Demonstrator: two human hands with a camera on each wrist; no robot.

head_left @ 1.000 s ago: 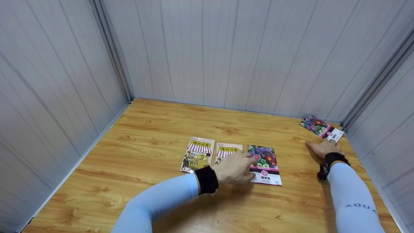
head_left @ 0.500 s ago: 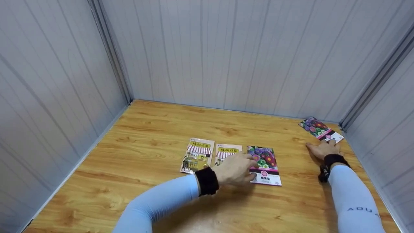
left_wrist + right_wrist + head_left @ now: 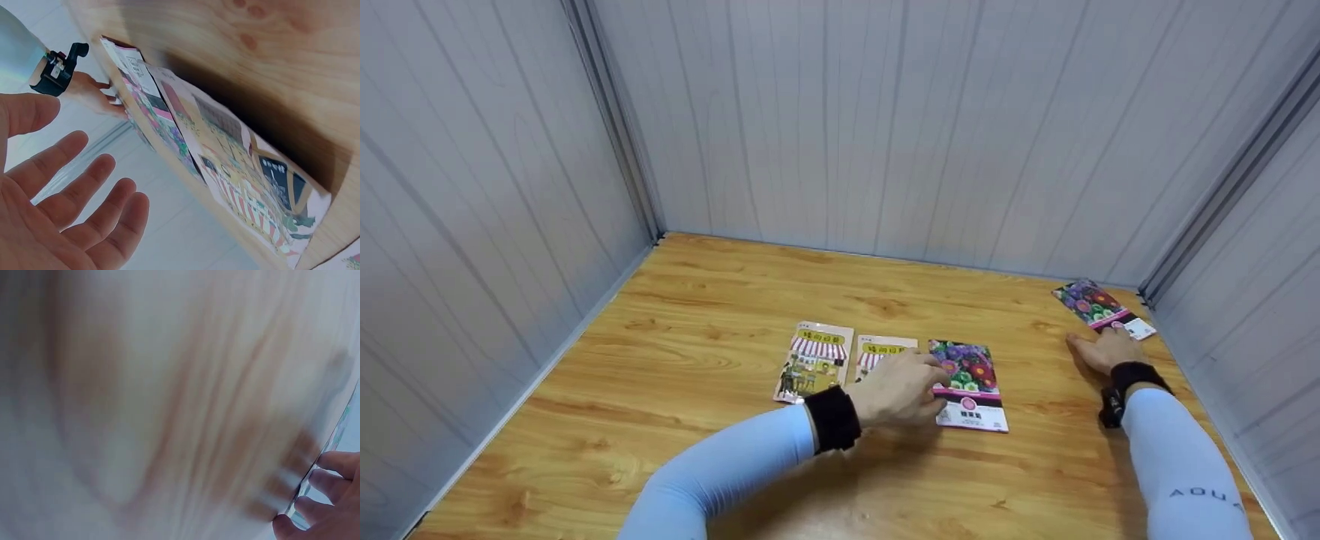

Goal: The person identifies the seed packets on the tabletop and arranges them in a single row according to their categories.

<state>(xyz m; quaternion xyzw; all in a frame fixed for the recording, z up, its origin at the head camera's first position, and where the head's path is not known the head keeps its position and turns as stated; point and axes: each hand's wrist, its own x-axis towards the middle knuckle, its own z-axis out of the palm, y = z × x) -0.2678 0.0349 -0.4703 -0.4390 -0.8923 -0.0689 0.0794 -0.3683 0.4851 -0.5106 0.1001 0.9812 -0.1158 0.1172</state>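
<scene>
My left hand (image 3: 896, 391) hovers over the second pink seed packet (image 3: 885, 345), covering its lower part. Its fingertips overlap the left edge of a flower-picture seed packet (image 3: 971, 386). The left wrist view shows those fingers (image 3: 93, 180) spread and loosely bent, with nothing between them. Far right, the fingers of my right hand (image 3: 1110, 349) rest on the white end of another flower-picture seed packet (image 3: 1099, 306). In the right wrist view the right fingertips (image 3: 284, 526) meet that packet's edge, not curled round it. Left of the left hand lies a first pink seed packet (image 3: 814, 360).
All packets lie on a wood-grain table (image 3: 720, 300). A pale panel wall (image 3: 840, 135) closes off the back, with side walls at left (image 3: 472, 247) and right (image 3: 1252, 300). The far-right packet sits close to the back right corner.
The far-right packet has slid slightly toward me, away from the back wall, with the right fingers on it. The left hand stays in place; the head view has shifted a little.
</scene>
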